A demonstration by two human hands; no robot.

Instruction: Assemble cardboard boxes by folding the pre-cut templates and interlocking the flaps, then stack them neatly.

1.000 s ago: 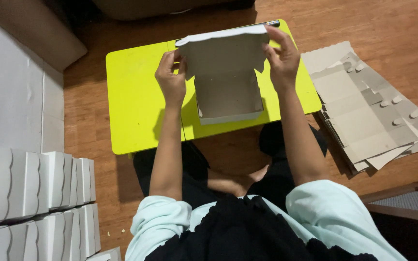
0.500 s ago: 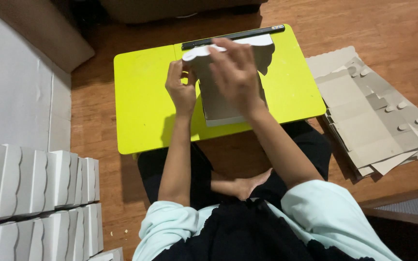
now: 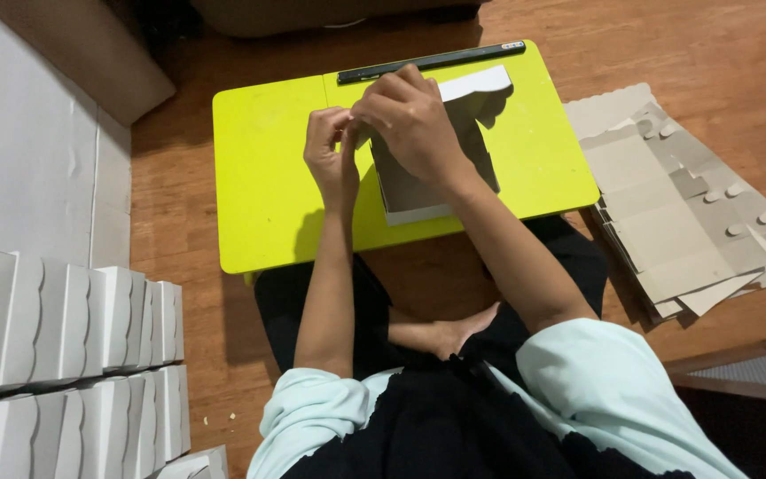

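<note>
A half-folded cardboard box (image 3: 427, 191), white outside and grey inside, rests on a bright yellow-green lap table (image 3: 263, 177). My left hand (image 3: 330, 155) pinches the box's left wall near its top corner. My right hand (image 3: 410, 120) reaches across from the right and presses on the same corner, fingers curled over the flap. The box's scalloped white lid flap (image 3: 476, 84) sticks out to the right behind my right hand. Much of the box's left side is hidden by both hands.
A dark ruler-like strip (image 3: 432, 62) lies along the table's far edge. A stack of flat grey box blanks (image 3: 684, 204) lies on the wooden floor at right. Rows of finished white boxes (image 3: 64, 337) stand at left, below a white wall panel. My crossed legs sit under the table.
My right hand has left the box's right side and crossed over to the left corner beside my left hand. The box has been lowered and its lid flap folded down.
</note>
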